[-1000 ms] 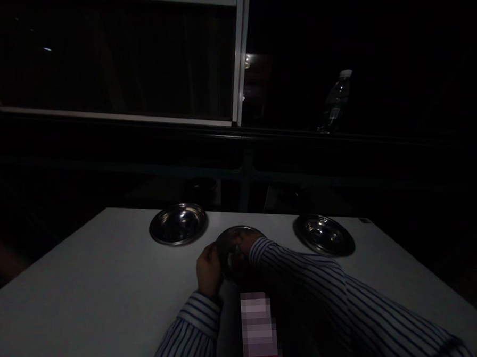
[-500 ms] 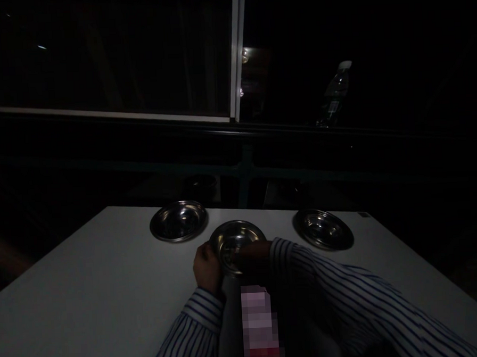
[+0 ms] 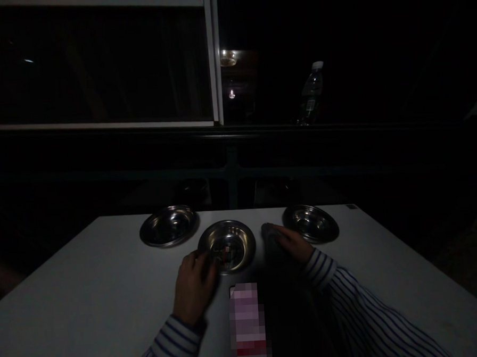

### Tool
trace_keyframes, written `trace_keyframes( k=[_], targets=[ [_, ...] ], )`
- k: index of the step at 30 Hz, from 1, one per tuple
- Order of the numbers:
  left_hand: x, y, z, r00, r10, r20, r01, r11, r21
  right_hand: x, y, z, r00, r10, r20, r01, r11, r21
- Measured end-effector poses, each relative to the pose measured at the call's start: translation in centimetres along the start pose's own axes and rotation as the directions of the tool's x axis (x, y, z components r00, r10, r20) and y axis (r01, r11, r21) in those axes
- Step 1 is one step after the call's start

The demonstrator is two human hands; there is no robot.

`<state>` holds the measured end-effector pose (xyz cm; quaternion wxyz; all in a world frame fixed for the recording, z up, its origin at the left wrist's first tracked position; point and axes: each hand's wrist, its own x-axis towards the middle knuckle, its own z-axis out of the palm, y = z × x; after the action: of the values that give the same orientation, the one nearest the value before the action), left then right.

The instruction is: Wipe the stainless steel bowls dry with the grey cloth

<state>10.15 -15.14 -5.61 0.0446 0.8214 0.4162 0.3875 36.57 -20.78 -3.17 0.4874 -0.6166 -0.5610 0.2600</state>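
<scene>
The scene is very dark. Three shallow steel bowls stand on a white table (image 3: 88,293). The middle bowl (image 3: 227,245) lies flat in front of me. My left hand (image 3: 194,284) rests at its near left rim, fingers curled against the edge. My right hand (image 3: 292,242) lies on the table between the middle bowl and the right bowl (image 3: 310,222), closed over a dark soft thing (image 3: 270,235) that looks like a cloth or sponge. The left bowl (image 3: 169,226) sits apart from both hands. Both sleeves are striped.
Just below the middle bowl stands a blurred pinkish object (image 3: 247,322). Beyond the table's far edge a dark rail (image 3: 230,173) runs under a window with a white frame (image 3: 212,57). A clear plastic bottle (image 3: 311,92) stands on the ledge at the right.
The middle bowl, held tilted up a second ago, now lies flat on the table. My right hand has left the bowl's inside and moved right onto the table with the dark thing.
</scene>
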Motion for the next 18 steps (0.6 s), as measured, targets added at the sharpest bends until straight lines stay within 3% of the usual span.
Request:
trace_keyframes(
  k=[2,4,10,14,18],
  targets=[
    [-0.4,0.1,-0.3,0.975,0.174,0.138,-0.176,0.984,0.001,-0.5,0.0,-0.3,1.000,-0.008,-0.009,0.008,0.999,-0.053],
    [-0.6,0.1,-0.3,0.938,0.266,0.223,-0.277,0.961,0.019,-0.9,0.1,-0.4,0.998,-0.022,-0.051,0.015,0.992,-0.128],
    [-0.1,-0.2,-0.4,0.901,0.295,0.317,-0.342,0.934,0.105,-1.1,0.5,-0.6,0.991,0.029,-0.131,-0.068,0.951,-0.303],
    [0.5,0.9,-0.9,0.903,0.252,0.347,-0.263,0.965,-0.017,-0.8,0.6,-0.9,0.987,0.132,-0.095,-0.149,0.967,-0.209],
    [0.7,3.8,-0.6,0.928,0.105,0.356,-0.012,0.967,-0.254,-0.7,0.1,-0.4,0.971,0.156,-0.182,-0.139,0.985,0.104]
  ],
)
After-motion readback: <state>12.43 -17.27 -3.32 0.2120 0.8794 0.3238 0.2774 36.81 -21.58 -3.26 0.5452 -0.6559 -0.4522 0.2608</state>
